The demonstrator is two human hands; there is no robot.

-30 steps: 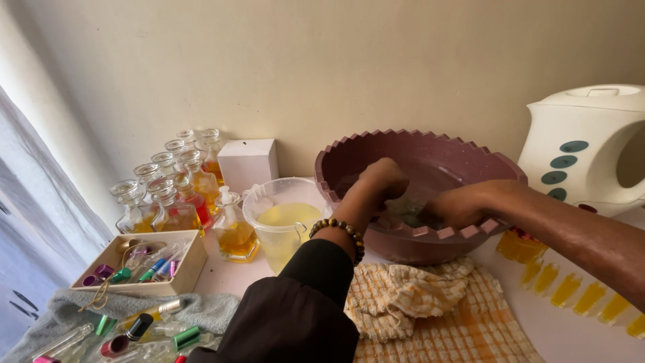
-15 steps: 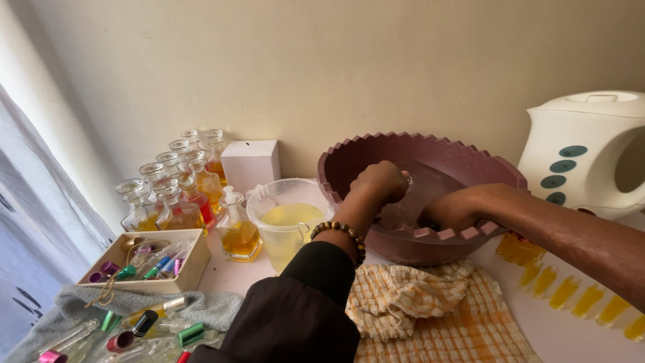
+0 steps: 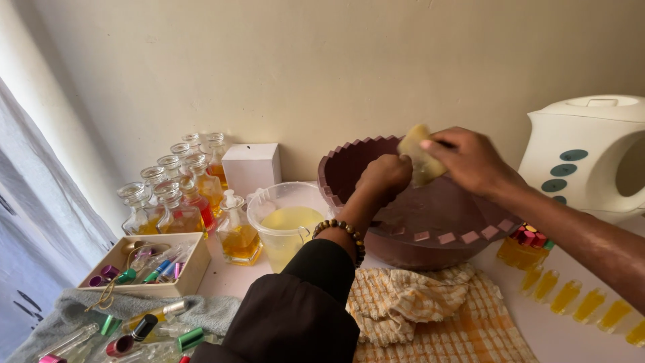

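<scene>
At the far left a grey cloth (image 3: 87,306) lies on the tabletop (image 3: 232,279) with small coloured vials scattered on it, and a shallow cardboard box (image 3: 176,281) of more vials sits just behind. Glass bottles (image 3: 176,195) of amber liquid stand in rows beside a white carton (image 3: 251,167). A clear plastic jug (image 3: 285,222) holds pale yellow liquid. The left hand (image 3: 384,176), a bead bracelet (image 3: 339,230) on its wrist, is curled into a fist over the maroon basin (image 3: 430,228). The right hand (image 3: 470,160) is clamped on a pale yellow sponge (image 3: 420,153), held above the basin and touching the left hand's knuckles. A checked towel (image 3: 430,312) lies in front; a white kettle (image 3: 591,158) stands right.
</scene>
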